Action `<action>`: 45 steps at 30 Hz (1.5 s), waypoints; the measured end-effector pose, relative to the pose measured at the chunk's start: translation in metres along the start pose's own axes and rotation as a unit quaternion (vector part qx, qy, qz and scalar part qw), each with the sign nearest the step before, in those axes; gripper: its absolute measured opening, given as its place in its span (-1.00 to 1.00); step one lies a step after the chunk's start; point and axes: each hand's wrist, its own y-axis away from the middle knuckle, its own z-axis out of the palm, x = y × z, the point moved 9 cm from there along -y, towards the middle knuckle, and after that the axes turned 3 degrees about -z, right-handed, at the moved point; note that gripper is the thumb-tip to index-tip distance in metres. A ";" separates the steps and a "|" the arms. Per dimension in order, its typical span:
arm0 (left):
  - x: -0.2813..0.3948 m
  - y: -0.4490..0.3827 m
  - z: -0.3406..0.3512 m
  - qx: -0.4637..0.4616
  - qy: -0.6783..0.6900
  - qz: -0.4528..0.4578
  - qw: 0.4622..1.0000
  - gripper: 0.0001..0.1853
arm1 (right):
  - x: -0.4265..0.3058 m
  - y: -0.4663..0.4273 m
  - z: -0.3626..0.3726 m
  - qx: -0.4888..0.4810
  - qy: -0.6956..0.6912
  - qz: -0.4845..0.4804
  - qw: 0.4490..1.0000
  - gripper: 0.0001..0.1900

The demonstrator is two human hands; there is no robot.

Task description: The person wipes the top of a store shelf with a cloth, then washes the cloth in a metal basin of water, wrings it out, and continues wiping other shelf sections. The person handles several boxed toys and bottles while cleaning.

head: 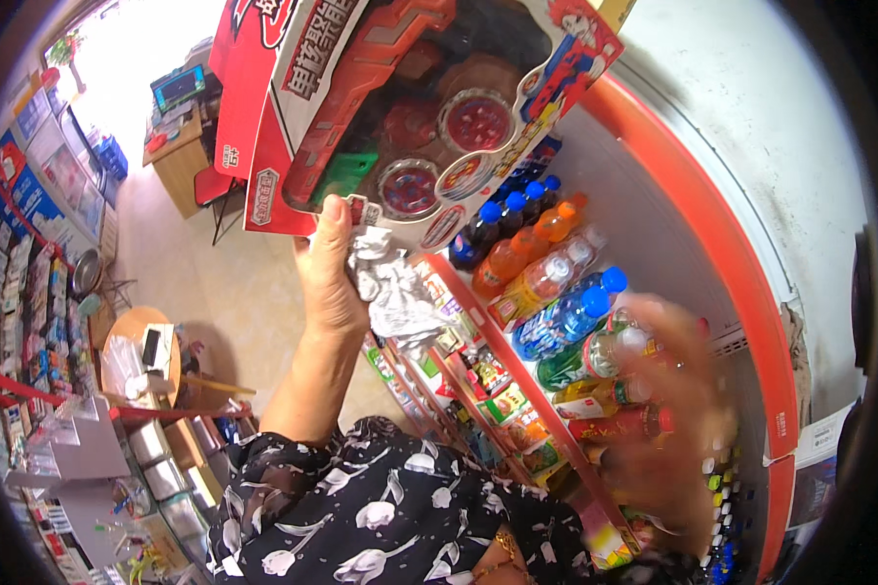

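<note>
My left hand (pixel 331 285) holds up a boxed toy (pixel 410 124) by its lower edge, thumb on the front. The box is red and white with a clear window; round discs and an orange-red part show behind it. A crumpled white cloth or tissue (pixel 399 292) hangs under the box, against the palm of the same hand. On the right, my right hand (pixel 666 409) is motion-blurred in front of the bottled drinks; whether it holds anything cannot be made out. Near it on the shelf stand a blue-capped bottle (pixel 556 325) and a red-capped bottle (pixel 622 425).
Red-edged shelves (pixel 512 358) carry drinks and packaged food. A curved red frame (pixel 732 241) borders them at right. Stocked racks (pixel 36 314) line the left. A round table (pixel 128 329), a wooden desk (pixel 175 164) and a red folding chair (pixel 216 186) stand on the floor.
</note>
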 end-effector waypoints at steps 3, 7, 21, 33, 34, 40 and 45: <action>-0.019 0.017 -0.001 -0.013 0.059 -0.076 0.995 -0.58 | 0.024 -0.021 0.120 -0.071 -0.224 0.036 0.971 -0.31; -0.024 0.024 -0.017 0.013 0.017 -0.042 0.999 -0.49 | 0.056 -0.006 0.236 -0.015 -0.776 0.290 0.559 -0.39; -0.048 0.051 -0.071 0.093 0.045 -0.130 0.986 -0.54 | 0.085 0.004 0.220 0.078 -0.511 0.168 0.839 -0.85; -0.036 0.064 -0.087 0.068 0.033 -0.102 0.992 -0.35 | 0.077 -0.046 0.093 0.337 -0.356 0.018 0.871 -0.59; -0.039 0.067 -0.079 0.052 0.026 -0.113 0.992 -0.34 | 0.075 -0.053 0.085 0.338 -0.312 0.006 0.888 -0.57; -0.032 0.083 -0.046 -0.025 -0.062 -0.113 0.991 -0.19 | 0.080 -0.090 0.111 0.264 -0.011 -0.103 0.959 -0.53; -0.036 0.089 -0.059 -0.025 -0.069 -0.114 0.991 -0.08 | 0.061 -0.085 0.116 0.299 -0.008 -0.087 0.950 -0.70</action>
